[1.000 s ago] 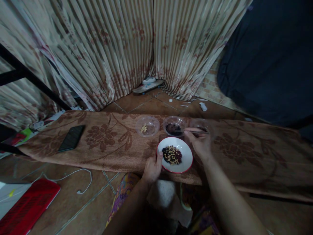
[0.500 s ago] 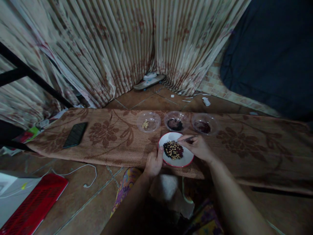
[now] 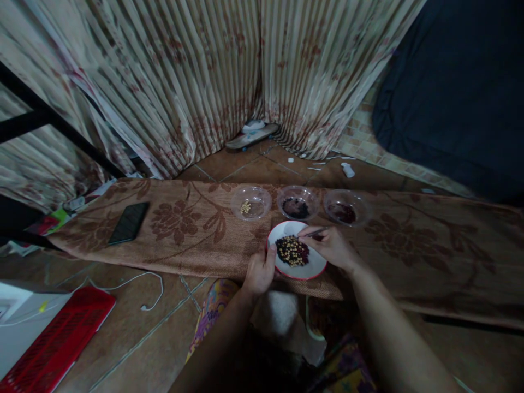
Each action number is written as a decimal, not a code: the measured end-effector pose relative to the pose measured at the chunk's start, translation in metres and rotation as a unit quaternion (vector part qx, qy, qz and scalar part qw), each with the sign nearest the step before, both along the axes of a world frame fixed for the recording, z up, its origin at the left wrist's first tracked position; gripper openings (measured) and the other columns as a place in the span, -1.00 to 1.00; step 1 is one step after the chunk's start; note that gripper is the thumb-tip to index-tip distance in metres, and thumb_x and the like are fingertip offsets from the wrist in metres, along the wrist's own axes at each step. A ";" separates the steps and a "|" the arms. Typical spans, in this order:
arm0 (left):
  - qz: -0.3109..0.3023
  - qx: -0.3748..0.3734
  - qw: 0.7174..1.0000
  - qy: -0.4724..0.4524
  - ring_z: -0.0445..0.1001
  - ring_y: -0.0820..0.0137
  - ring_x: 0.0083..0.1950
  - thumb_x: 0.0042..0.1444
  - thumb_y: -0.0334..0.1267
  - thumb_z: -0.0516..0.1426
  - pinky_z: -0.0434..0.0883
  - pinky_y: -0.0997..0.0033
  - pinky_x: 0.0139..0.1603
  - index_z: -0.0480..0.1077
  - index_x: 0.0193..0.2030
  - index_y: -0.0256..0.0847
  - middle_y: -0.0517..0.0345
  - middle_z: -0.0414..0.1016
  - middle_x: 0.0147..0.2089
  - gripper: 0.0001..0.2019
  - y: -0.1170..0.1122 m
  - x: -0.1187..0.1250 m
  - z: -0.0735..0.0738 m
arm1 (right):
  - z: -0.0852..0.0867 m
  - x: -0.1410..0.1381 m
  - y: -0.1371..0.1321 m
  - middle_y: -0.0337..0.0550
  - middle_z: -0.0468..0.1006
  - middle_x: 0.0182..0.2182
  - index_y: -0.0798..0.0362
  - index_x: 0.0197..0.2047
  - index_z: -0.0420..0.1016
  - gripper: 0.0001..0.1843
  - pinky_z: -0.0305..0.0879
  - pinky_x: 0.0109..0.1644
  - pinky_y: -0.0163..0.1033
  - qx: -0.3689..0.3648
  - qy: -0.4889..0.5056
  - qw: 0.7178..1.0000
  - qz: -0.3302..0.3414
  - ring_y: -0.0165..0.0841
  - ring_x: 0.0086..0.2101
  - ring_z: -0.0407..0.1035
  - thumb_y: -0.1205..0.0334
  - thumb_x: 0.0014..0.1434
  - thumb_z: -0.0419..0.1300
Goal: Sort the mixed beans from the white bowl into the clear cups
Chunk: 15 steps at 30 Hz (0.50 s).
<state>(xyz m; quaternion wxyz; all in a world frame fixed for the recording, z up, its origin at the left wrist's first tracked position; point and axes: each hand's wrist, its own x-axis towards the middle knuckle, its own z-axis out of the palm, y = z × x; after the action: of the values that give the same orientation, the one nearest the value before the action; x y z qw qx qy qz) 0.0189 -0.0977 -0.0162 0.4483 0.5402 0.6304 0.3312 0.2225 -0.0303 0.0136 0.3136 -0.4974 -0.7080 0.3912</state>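
Note:
My left hand [image 3: 261, 271] grips the near left rim of a white plate [image 3: 316, 266] with a red edge, thumb on top. Mixed yellow, black and dark red beans [image 3: 292, 251] lie together on its left and middle part. In my right hand [image 3: 333, 245], thumb and fingers pinch slim dark metal tweezers [image 3: 318, 232] over the plate's right side. Their tips are too small to make out. Behind the plate stand three clear plastic bowls: the left bowl [image 3: 262, 203] holds yellow beans, the middle bowl [image 3: 301, 191] black ones, the right bowl [image 3: 357, 203] dark red ones.
A brown floral cloth [image 3: 196, 254] covers the long low table. A dark phone [image 3: 129, 222] lies at its left. Beyond are striped curtains [image 3: 204, 71] and a skateboard [image 3: 254, 137] on the tiled floor. A red basket-like object [image 3: 69, 333] and white cable [image 3: 158, 286] are lower left.
The whole view has shifted slightly, so things appear a little further right. Both hands keep their hold on the plate and tweezers, with hardly any visible movement.

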 end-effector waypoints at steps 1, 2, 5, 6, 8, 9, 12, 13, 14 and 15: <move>-0.001 -0.003 1.000 -0.002 0.51 0.30 -0.50 0.27 0.18 -0.19 0.43 0.35 -0.34 0.39 -0.12 -0.27 0.15 0.46 -0.59 -0.43 0.000 0.000 0.000 | -0.001 0.000 0.000 -0.10 0.67 -0.32 0.08 -0.28 0.64 -0.72 0.42 -0.28 -0.23 -0.001 -0.001 1.000 0.002 -0.25 -0.35 0.53 0.06 0.10 0.23; -0.002 -0.005 1.000 -0.004 0.51 0.30 -0.51 0.27 0.19 -0.19 0.43 0.35 -0.34 0.38 -0.13 -0.27 0.16 0.45 -0.60 -0.43 0.000 0.000 0.000 | -0.001 0.001 0.001 -0.10 0.67 -0.32 0.08 -0.29 0.64 -0.72 0.42 -0.27 -0.23 -0.002 -0.001 1.000 0.004 -0.25 -0.35 0.53 0.06 0.10 0.23; 0.000 -0.007 1.000 -0.006 0.51 0.31 -0.52 0.27 0.17 -0.18 0.43 0.37 -0.36 0.38 -0.14 -0.26 0.17 0.45 -0.60 -0.45 0.000 0.000 0.002 | -0.001 0.001 0.001 -0.08 0.67 -0.29 0.09 -0.31 0.65 -0.72 0.42 -0.26 -0.22 -0.003 0.003 1.000 0.007 -0.24 -0.34 0.53 0.05 0.10 0.23; 0.002 -0.006 1.000 -0.006 0.51 0.31 -0.52 0.27 0.17 -0.18 0.43 0.37 -0.37 0.38 -0.14 -0.26 0.17 0.45 -0.59 -0.46 0.000 0.000 0.002 | -0.001 0.001 0.001 -0.08 0.66 -0.29 0.09 -0.31 0.65 -0.72 0.42 -0.27 -0.22 -0.005 0.005 1.000 0.007 -0.24 -0.34 0.53 0.05 0.10 0.23; 0.004 -0.006 1.000 -0.006 0.51 0.30 -0.51 0.27 0.16 -0.17 0.43 0.37 -0.38 0.38 -0.13 -0.27 0.16 0.45 -0.59 -0.46 0.000 0.000 0.002 | 0.000 0.002 0.001 -0.08 0.66 -0.29 0.09 -0.32 0.64 -0.71 0.42 -0.29 -0.23 -0.011 0.012 1.000 0.009 -0.23 -0.34 0.52 0.04 0.10 0.24; 0.005 -0.006 1.000 -0.007 0.51 0.30 -0.51 0.27 0.16 -0.17 0.43 0.38 -0.39 0.38 -0.12 -0.27 0.16 0.45 -0.59 -0.46 0.000 0.001 0.002 | 0.000 0.002 0.001 -0.08 0.66 -0.29 0.09 -0.32 0.64 -0.71 0.42 -0.29 -0.23 -0.012 0.018 1.000 0.010 -0.23 -0.33 0.52 0.03 0.10 0.24; 0.006 -0.010 1.000 -0.018 0.50 0.31 -0.54 0.27 0.16 -0.17 0.41 0.39 -0.44 0.37 -0.09 -0.27 0.16 0.46 -0.58 -0.46 0.000 0.001 0.002 | -0.002 0.003 0.002 -0.10 0.66 -0.33 0.08 -0.31 0.64 -0.69 0.42 -0.30 -0.23 -0.014 0.040 0.999 0.008 -0.24 -0.35 0.52 0.01 0.10 0.24; 0.006 -0.012 1.000 -0.020 0.49 0.32 -0.54 0.27 0.16 -0.17 0.41 0.40 -0.45 0.37 -0.07 -0.28 0.16 0.46 -0.57 -0.45 0.000 0.001 0.002 | -0.002 0.003 0.003 -0.10 0.66 -0.35 0.08 -0.30 0.64 -0.69 0.42 -0.31 -0.23 -0.016 0.047 0.999 0.004 -0.24 -0.36 0.51 0.00 0.10 0.25; 0.005 -0.012 1.000 -0.021 0.49 0.32 -0.55 0.27 0.16 -0.17 0.41 0.40 -0.44 0.37 -0.06 -0.28 0.16 0.47 -0.56 -0.45 0.000 0.001 0.002 | -0.003 0.004 0.003 -0.10 0.66 -0.36 0.09 -0.30 0.64 -0.68 0.42 -0.32 -0.23 -0.017 0.051 0.999 0.001 -0.24 -0.37 0.51 0.00 0.09 0.25; 0.006 -0.011 1.000 -0.018 0.49 0.32 -0.55 0.27 0.15 -0.17 0.42 0.39 -0.43 0.37 -0.04 -0.29 0.16 0.47 -0.55 -0.45 0.000 0.001 0.003 | -0.004 0.004 0.003 -0.10 0.66 -0.36 0.09 -0.30 0.64 -0.68 0.42 -0.32 -0.23 -0.018 0.053 0.998 -0.001 -0.24 -0.37 0.51 -0.01 0.09 0.25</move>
<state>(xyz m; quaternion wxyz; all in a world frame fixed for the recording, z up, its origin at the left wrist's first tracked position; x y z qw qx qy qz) 0.0196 -0.0978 -0.0132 0.4638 0.5254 0.6291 0.3363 0.2266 -0.0271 0.0096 0.3427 -0.4820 -0.6826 0.4292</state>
